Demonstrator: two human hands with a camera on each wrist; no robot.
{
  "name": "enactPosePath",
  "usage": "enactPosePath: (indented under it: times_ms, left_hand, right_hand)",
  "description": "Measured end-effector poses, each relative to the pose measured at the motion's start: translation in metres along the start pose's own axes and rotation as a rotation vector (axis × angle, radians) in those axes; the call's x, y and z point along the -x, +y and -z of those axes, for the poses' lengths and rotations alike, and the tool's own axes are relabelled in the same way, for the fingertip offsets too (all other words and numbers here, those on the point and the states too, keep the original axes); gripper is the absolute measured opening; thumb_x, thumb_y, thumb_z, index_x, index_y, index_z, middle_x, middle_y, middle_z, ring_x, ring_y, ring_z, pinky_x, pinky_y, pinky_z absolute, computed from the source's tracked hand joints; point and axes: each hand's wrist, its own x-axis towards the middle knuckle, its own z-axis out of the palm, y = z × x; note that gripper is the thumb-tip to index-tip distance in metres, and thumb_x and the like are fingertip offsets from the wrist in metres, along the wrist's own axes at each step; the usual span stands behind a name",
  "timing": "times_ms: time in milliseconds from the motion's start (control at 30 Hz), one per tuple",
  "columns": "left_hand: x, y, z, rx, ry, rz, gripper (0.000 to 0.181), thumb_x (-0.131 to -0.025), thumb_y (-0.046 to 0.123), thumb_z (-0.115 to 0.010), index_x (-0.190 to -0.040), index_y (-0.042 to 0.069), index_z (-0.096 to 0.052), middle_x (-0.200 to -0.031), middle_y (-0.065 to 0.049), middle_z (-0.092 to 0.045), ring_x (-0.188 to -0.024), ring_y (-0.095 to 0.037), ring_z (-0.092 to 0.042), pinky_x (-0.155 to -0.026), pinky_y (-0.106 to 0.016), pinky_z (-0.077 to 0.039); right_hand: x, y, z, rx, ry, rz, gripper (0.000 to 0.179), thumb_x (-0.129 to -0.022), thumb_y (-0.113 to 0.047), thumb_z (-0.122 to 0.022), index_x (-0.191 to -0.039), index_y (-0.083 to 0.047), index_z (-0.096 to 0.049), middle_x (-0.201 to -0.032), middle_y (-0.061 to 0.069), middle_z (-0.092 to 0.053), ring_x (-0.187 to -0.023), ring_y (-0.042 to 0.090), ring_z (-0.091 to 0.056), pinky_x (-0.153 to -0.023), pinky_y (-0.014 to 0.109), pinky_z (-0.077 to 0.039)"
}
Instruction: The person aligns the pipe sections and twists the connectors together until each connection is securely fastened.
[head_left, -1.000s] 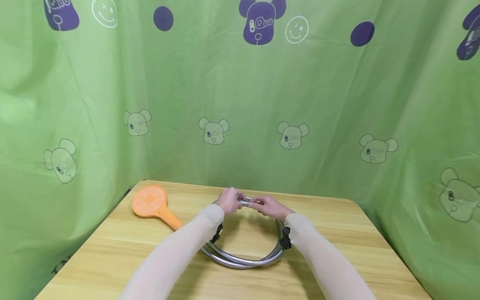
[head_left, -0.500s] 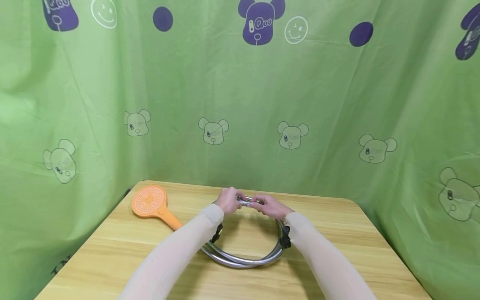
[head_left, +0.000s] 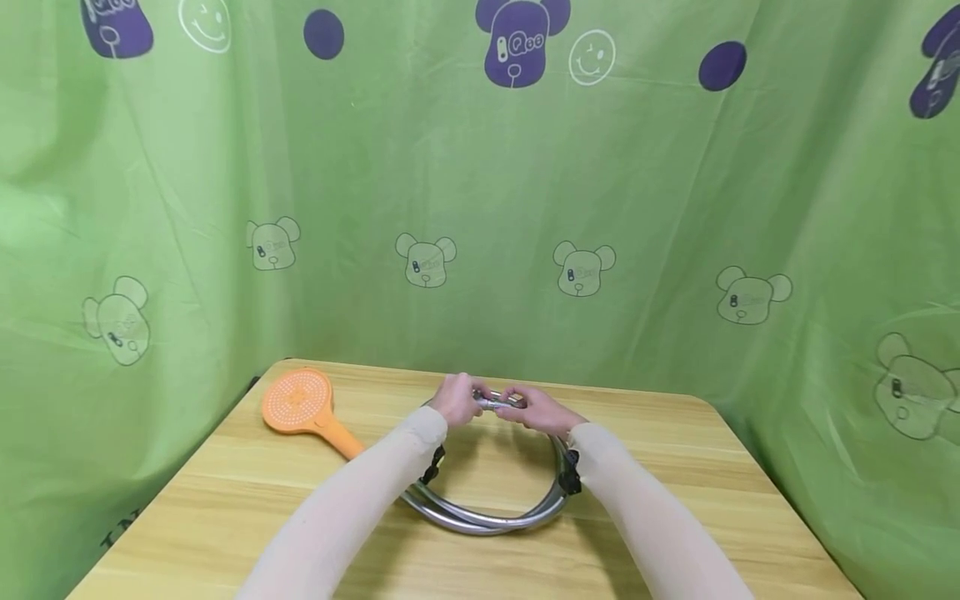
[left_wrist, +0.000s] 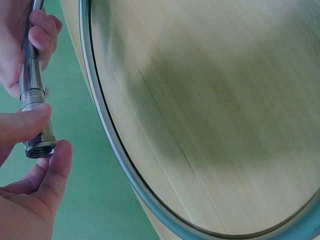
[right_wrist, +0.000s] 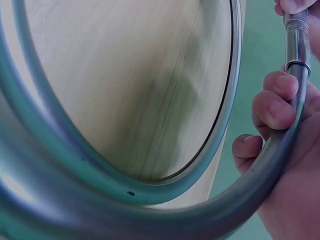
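Note:
A silver shower hose (head_left: 510,524) lies coiled in loops on the table, its end raised between both hands. My left hand (head_left: 454,401) pinches a short threaded metal connector (left_wrist: 44,132) between thumb and finger; the connector's open, threaded mouth shows in the left wrist view. Against its other end sits the hose's metal end nut (right_wrist: 298,47), with some thread visible between them. Curled fingers of my right hand (right_wrist: 285,107) hold the hose just behind that nut. An orange shower head (head_left: 297,402) lies face up at the left, its handle end hidden behind the left forearm.
The wooden table (head_left: 660,500) has its far edge just beyond the hands. A green patterned curtain (head_left: 495,175) hangs behind the table and along both sides. Dark wrist straps (head_left: 570,472) sit close to the hose loops.
The right hand's fingertips have shifted slightly at the connector, with its index finger now more arched. The left hand, coil and shower head stay in place.

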Motion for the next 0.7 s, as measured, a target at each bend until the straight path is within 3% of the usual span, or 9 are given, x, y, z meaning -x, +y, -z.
enactPosePath:
  times_ms: [133,367,700]
  left_hand:
    - [-0.0005,-0.0009,0.0007,0.002,-0.004,0.002,0.031,-0.074,-0.002,-0.082,-0.100,0.016,-0.080,-0.097,-0.004,-0.075,-0.082,-0.016,-0.062,-0.067,-0.025,-0.052]
    - [-0.0014,-0.0002,0.0012,0.045,-0.021,0.033,0.032,-0.075,-0.004,-0.080,-0.101,0.016,-0.079,-0.095,-0.005,-0.074,-0.073,-0.015,-0.061,-0.058,-0.024,-0.052]
    - [-0.0014,0.0004,0.0018,0.046,-0.027,0.020,0.031,-0.076,-0.003,-0.080,-0.100,0.016,-0.079,-0.092,-0.005,-0.073,-0.070,-0.015,-0.060,-0.056,-0.025,-0.052]
  right_hand:
    - [-0.0002,0.0010,-0.0013,-0.004,0.011,0.037,0.020,-0.097,-0.021,-0.066,-0.111,-0.009,-0.058,-0.070,-0.002,-0.046,-0.058,0.011,-0.039,-0.052,0.024,-0.032]
    - [-0.0001,-0.0001,0.0034,0.043,-0.016,0.038,0.028,-0.103,-0.033,-0.057,-0.109,-0.007,-0.065,-0.070,-0.002,-0.046,-0.058,0.012,-0.039,-0.052,0.025,-0.033]
    - [-0.0021,-0.0020,0.0050,0.009,-0.050,-0.003,0.041,-0.108,-0.033,-0.046,-0.116,0.000,-0.069,-0.065,-0.001,-0.046,-0.054,0.012,-0.035,-0.050,0.024,-0.028]
